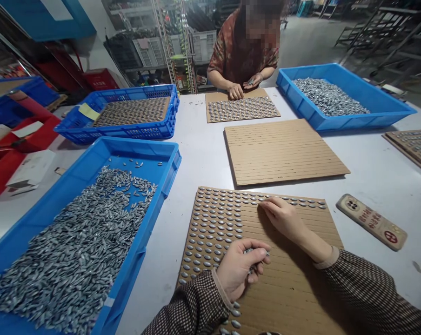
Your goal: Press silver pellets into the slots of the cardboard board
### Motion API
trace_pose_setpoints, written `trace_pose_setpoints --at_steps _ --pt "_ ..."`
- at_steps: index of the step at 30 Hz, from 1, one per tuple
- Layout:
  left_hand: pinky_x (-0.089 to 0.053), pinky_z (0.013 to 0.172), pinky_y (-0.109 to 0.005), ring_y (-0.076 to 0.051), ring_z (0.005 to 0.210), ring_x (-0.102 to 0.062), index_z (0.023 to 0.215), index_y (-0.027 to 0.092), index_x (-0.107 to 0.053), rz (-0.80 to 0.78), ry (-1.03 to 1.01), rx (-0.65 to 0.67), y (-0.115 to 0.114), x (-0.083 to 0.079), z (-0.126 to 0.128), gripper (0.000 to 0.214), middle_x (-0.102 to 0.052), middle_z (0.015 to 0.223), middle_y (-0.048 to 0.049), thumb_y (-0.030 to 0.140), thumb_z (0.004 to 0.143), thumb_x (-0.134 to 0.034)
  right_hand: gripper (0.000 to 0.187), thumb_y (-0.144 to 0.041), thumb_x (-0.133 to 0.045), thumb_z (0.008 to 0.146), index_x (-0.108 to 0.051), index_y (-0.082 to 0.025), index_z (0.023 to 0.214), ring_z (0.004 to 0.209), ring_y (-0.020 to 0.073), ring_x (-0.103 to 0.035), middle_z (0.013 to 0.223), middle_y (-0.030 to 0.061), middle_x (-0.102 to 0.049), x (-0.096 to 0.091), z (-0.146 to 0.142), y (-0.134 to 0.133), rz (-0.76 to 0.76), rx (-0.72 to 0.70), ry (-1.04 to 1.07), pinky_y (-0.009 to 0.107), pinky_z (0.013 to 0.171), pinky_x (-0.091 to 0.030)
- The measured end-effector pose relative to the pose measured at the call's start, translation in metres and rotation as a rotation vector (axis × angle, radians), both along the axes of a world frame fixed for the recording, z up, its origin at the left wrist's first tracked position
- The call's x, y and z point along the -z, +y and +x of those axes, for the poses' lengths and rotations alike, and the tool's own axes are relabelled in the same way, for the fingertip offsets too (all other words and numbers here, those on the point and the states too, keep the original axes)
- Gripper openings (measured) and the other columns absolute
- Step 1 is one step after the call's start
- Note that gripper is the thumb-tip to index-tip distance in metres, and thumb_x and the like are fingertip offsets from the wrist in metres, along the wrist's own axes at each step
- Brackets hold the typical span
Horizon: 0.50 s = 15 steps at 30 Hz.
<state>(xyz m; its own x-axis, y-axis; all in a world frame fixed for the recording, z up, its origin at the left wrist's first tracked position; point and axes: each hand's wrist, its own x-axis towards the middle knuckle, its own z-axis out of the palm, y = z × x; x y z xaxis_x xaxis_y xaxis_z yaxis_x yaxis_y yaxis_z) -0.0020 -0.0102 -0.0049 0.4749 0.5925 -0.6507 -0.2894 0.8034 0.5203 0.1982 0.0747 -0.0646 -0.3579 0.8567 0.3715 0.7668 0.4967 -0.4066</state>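
Well — right hand near red-lettered tag

We have a brown ribbed cardboard sheet lying flat on the near part of the bench, its grooves running left to right. Small grey oval metal pieces sit on it in tidy rows. They fill its left part from far edge to near edge, and one row along the far edge runs almost to the right corner. The right part is bare. A few more pieces are bunched in our curled left grip, over the sheet's near left part.
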Motion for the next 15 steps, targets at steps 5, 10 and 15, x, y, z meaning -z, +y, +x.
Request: trace_pose_setpoints --at_steps 5,10,15 --pt "-0.019 0.038 -0.017 -0.006 0.052 -0.051 0.092 0.013 -0.061 -0.018 -0.014 -0.024 0.001 -0.003 0.001 0.037 -0.066 0.078 -0.0044 0.030 0.063 -0.076 0.028 -0.013 -0.041 0.092 -0.068 -0.017 0.092 0.092 0.0201 -0.059 0.095 0.0105 -0.065 -0.003 0.000 0.001 -0.010 -0.010 -0.031 0.033 0.081 -0.050" --pt "-0.019 0.038 -0.017 -0.006 0.052 -0.052 0.091 0.016 -0.055 0.000 -0.007 -0.062 -0.001 -0.003 0.001 0.037 -0.067 0.079 -0.0054 0.029 0.064 -0.077 0.028 -0.013 -0.040 0.092 -0.068 -0.018 0.091 0.088 0.0204 -0.059 0.092 0.0100 -0.065 -0.007 -0.001 0.003 -0.041 -0.015 -0.019 0.034 0.079 -0.049" --pt "-0.018 0.038 -0.016 -0.005 0.052 -0.046 0.086 0.015 -0.061 0.025 0.034 -0.130 0.001 -0.001 0.001 0.035 -0.057 0.066 0.0017 0.028 0.060 -0.080 0.021 -0.023 -0.044 0.094 -0.065 -0.018 0.097 0.084 0.0186 -0.060 0.096 0.0096 -0.064 -0.023 -0.001 -0.006 -0.069 0.021 0.078 0.032 0.074 -0.051"
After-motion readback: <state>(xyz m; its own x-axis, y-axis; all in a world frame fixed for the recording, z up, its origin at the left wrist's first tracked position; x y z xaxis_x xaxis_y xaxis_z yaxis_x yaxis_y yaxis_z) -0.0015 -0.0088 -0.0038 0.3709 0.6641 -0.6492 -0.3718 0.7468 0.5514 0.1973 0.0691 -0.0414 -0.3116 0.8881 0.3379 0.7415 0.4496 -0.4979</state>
